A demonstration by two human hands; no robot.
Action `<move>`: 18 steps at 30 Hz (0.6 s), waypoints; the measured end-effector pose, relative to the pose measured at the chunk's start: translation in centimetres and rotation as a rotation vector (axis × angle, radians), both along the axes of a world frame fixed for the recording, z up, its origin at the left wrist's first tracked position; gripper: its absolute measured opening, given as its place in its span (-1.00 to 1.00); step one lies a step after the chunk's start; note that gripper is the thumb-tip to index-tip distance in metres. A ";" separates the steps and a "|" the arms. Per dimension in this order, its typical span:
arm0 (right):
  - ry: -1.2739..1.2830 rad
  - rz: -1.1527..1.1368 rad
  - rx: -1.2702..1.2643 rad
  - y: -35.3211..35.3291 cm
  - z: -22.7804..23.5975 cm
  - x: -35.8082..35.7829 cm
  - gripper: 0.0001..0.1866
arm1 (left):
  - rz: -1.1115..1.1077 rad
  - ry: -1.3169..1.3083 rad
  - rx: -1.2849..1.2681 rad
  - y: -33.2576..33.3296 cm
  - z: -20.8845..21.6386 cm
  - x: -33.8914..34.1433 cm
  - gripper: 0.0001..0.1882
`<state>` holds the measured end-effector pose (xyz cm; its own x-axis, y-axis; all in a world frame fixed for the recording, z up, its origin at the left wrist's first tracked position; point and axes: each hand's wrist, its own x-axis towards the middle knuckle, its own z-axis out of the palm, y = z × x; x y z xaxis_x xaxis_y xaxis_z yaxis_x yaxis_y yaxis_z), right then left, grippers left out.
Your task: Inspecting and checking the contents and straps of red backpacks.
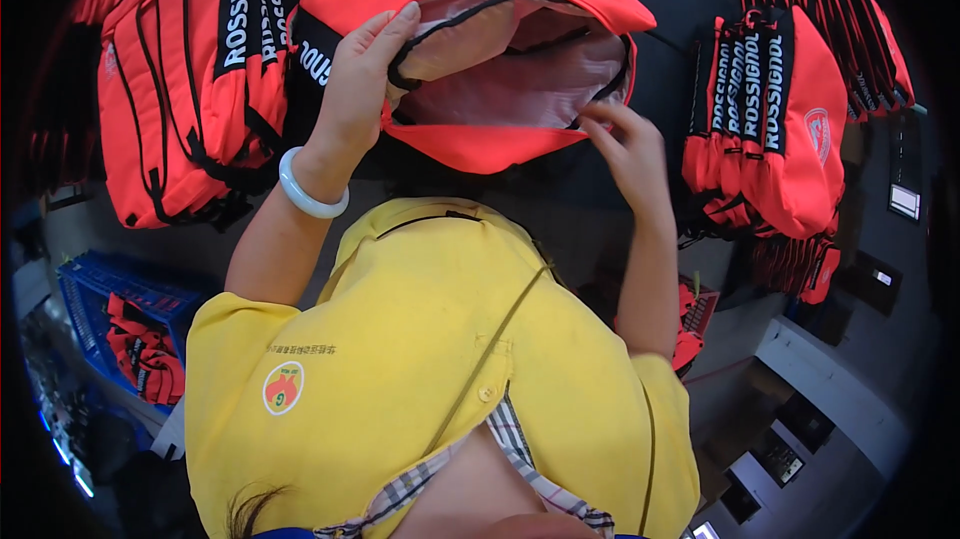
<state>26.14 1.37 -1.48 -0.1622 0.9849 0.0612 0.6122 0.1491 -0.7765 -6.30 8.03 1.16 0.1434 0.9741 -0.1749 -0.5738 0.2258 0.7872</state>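
Observation:
A red and black backpack (480, 147) lies in front of me with its zipped mouth spread wide, showing a pale lining. My left hand (362, 79) is closed on the left edge of the mouth, thumb and fingers pinching the fabric rim. A pale bangle (306, 189) circles that wrist. At the right corner of the mouth my right hand (632, 151) pinches the edge near the black zipper, and its fingertips partly hide what they grip. The inside of the bag shows folds of lining and a dark-edged inner panel.
Red backpacks with black straps (160, 109) stand stacked on the left. More red bags (805, 139) are piled on the right, with further rows behind them. A blue crate (85, 314) holding red pieces sits low on the left.

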 end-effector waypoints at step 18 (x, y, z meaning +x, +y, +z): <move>-0.608 -0.038 0.224 11.2 -19.9 -11.4 -0.67 | -0.107 -0.353 -0.315 -0.2 -5.1 -1.2 -0.67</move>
<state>14.75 12.60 -21.36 -0.1977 0.9647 0.1739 0.9411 0.2364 -0.2419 -7.55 7.80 -3.93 0.3436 0.8580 -0.3818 -0.7543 0.4944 0.4321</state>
